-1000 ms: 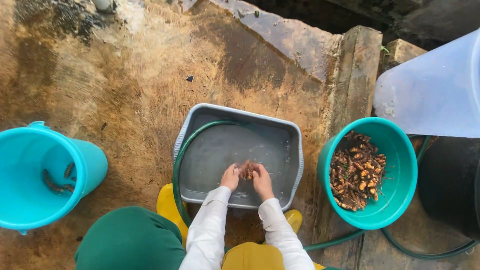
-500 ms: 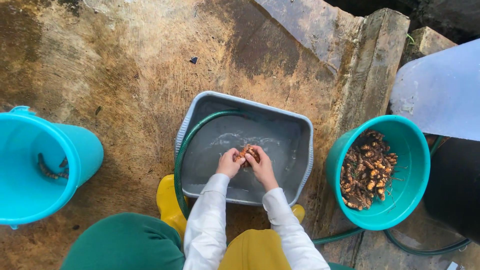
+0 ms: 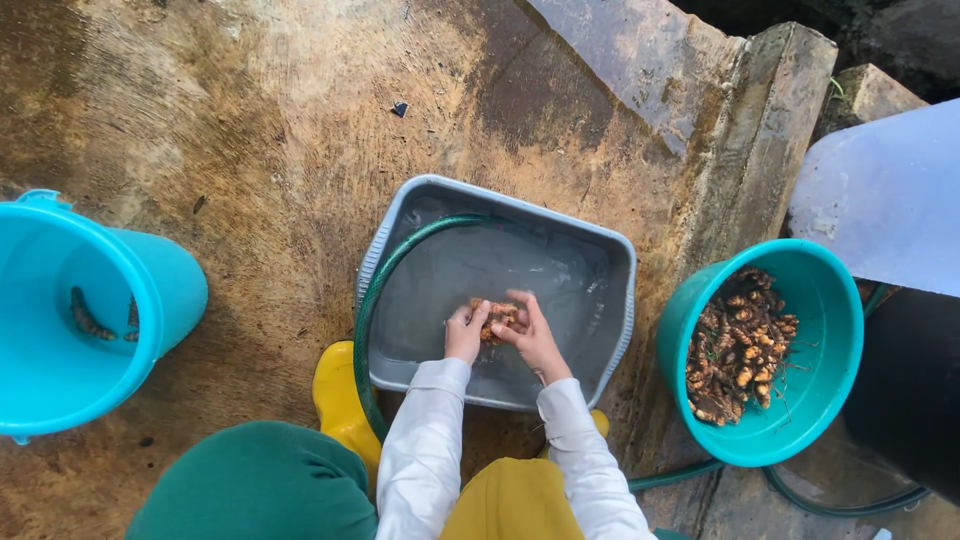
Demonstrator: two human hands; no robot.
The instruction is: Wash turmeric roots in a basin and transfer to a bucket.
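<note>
Both the left hand (image 3: 465,335) and right hand (image 3: 530,338) clamp their fingers on a knobbly orange-brown root (image 3: 497,318) over the grey rectangular plastic basin (image 3: 620,300) of water; rubbing it under the surface seems best.

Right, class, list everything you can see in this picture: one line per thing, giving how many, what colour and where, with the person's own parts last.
Grey tub: one, grey, centre, holding water.
Hose: one, green, curving over the tub's left rim and trailing along the ground at lower right.
Root piece: one, orange-brown, held between both hands over the tub.
Green basin: one, teal green, right of the tub.
Roots: a heap, brown and orange, inside the green basin.
Blue bucket: one, bright blue, far left, a few dark pieces inside.
Boots: two, yellow, by the tub's near edge.
Left hand: one, on the root piece.
Right hand: one, on the root piece.
</note>
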